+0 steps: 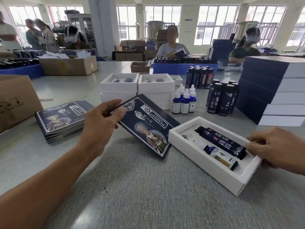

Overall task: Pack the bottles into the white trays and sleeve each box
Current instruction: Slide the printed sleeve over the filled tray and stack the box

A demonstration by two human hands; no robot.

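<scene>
Grey table point(132, 187): I see matte, speckled laminate.
Room: bright windows point(162, 22), workers seated opposite.
Left hand point(100, 119): fingers pinch navy sleeve point(145, 128).
Right hand point(279, 147): fingers grip white tray point(214, 172).

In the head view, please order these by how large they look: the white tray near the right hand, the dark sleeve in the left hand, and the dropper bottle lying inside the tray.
1. white tray
2. dark sleeve, nearly alike in size, so this ranking is unsure
3. dropper bottle, clearly smallest
</scene>
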